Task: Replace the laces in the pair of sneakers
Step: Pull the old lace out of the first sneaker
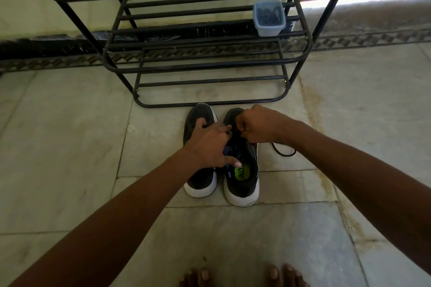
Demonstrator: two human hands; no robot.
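The lace [283, 149] is pinched by the right hand [258, 123]; the left hand [211, 144], fingers spread, steadies both sneakers [241, 158]. An eyelet could be snagged by a hard tug.

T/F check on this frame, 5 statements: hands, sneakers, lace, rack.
1. The right hand pinches at the lacing of the right sneaker. True.
2. The left hand is lifted off both sneakers. False: it rests across the left sneaker and the right one.
3. A black lace loops on the floor right of the sneakers. True.
4. The blue tub sits on the floor. False: it sits on the black rack.
5. The sneakers' toes point toward the rack. True.
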